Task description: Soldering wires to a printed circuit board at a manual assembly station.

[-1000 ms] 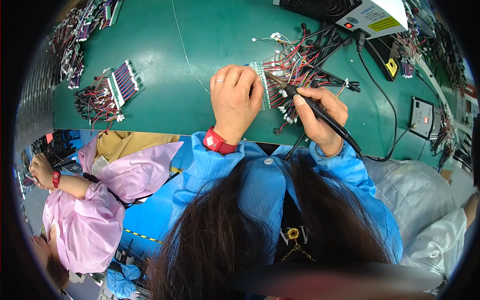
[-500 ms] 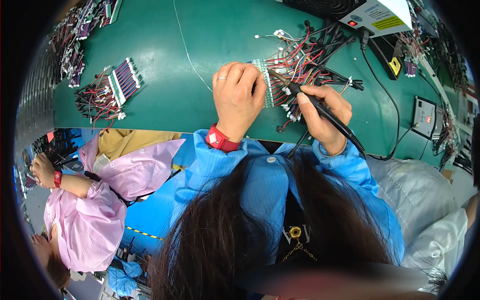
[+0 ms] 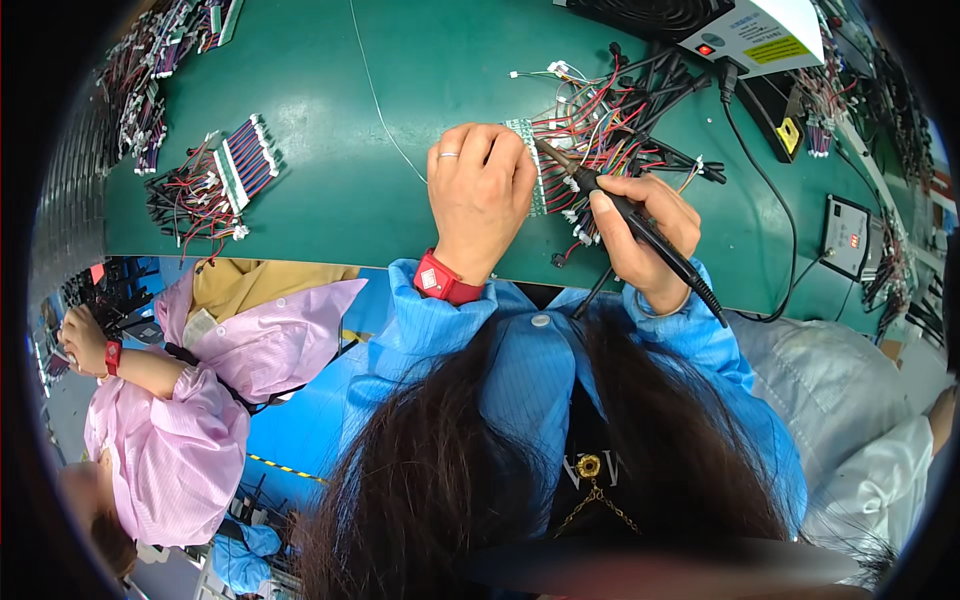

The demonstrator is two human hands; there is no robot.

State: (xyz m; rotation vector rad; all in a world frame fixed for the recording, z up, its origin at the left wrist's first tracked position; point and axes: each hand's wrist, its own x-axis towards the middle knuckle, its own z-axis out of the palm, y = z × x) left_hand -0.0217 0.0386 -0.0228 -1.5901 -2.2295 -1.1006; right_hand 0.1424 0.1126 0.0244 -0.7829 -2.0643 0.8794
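My right hand (image 3: 655, 235) grips a black-handled soldering iron (image 3: 640, 222) like a pen. Its metal tip points up and left, at the upper part of a narrow strip of small green-and-white circuit boards (image 3: 537, 185). Just left of that strip, my left hand (image 3: 480, 190) is closed, knuckles up, with a thin solder wire (image 3: 372, 90) running into it from the far edge. The fingertips of that hand are hidden beneath it. Red, black and white wires (image 3: 600, 125) with white connectors fan out to the right of the boards.
A second wired board strip (image 3: 232, 172) lies on the green table (image 3: 320, 60) at left. More wire bundles (image 3: 145, 110) sit at far left. A white power unit (image 3: 755, 35) with a black cord stands at far right, near a small grey box (image 3: 848, 235). A person in pink (image 3: 170, 450) works at left.
My right hand and the soldering iron have shifted slightly left. My left hand has barely moved, and the boards lie in the same place.
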